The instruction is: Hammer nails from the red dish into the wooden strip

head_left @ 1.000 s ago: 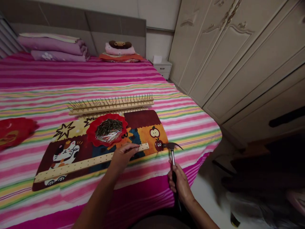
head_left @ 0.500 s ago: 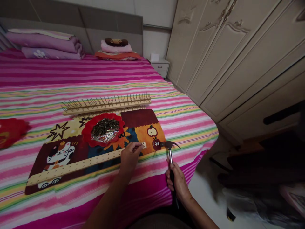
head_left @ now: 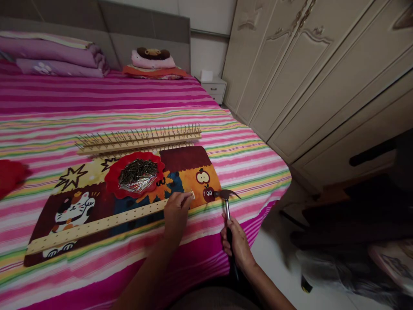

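My left hand point(head_left: 177, 209) rests over the right end of a pale wooden strip point(head_left: 106, 223) dotted with small holes. Its thumb and forefinger are pinched together at the strip's end, on what looks like a thin nail, mostly hidden by the fingers. My right hand point(head_left: 237, 242) is wrapped around the grip of a claw hammer point(head_left: 227, 206). The hammer's head is up, just right of the strip's end, over the edge of a patterned mat point(head_left: 183, 157). A red scalloped bowl point(head_left: 111, 181) full of nails point(head_left: 138, 172) stands on the mat beyond the strip.
Behind the bowl lie wooden strips point(head_left: 138, 141) bristling with nails. Another red dish point(head_left: 11, 176) sits at the left edge. All this is on a striped bedspread point(head_left: 245, 168). Folded bedding point(head_left: 64, 58) lies by the headboard; a wardrobe point(head_left: 274, 73) stands to the right.
The whole view has shifted slightly, so things appear a little further left. Both hands hold nearly the same pose, and the hammer stays beside the strip's end.
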A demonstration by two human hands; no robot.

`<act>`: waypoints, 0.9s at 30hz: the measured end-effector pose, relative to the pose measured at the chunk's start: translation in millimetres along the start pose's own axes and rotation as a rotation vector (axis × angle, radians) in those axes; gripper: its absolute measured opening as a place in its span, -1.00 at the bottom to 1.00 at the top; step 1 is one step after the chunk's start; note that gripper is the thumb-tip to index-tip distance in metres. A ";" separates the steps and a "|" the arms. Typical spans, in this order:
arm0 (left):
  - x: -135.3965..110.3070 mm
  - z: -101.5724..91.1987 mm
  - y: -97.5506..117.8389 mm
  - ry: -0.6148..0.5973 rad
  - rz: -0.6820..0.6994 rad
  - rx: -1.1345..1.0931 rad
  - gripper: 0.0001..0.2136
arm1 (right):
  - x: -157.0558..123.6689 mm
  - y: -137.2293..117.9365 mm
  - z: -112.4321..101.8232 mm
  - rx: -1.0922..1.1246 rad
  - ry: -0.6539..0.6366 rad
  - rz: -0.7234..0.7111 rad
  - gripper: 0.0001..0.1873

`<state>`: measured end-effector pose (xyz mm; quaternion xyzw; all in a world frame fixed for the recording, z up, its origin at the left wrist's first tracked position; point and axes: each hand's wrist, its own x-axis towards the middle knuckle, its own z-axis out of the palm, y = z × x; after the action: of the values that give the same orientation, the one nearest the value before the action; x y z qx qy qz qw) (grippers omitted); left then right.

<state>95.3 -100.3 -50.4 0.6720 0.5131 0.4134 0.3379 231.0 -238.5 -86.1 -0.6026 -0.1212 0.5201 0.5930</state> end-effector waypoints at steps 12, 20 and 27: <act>-2.9 5.9 -3.3 0.032 0.019 -0.011 -0.85 | -0.5 0.5 1.1 0.016 0.002 -0.013 -0.56; -2.8 7.4 -5.0 0.051 -0.004 0.002 -0.84 | -0.4 1.3 1.0 0.012 0.009 -0.014 -0.55; -4.3 10.8 -5.3 0.048 0.075 0.104 -0.86 | -0.1 1.4 1.2 0.001 0.018 -0.021 -0.56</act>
<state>102.3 -103.5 -60.7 0.6974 0.5163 0.4144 0.2744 229.4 -238.2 -87.0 -0.6057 -0.1218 0.5086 0.5997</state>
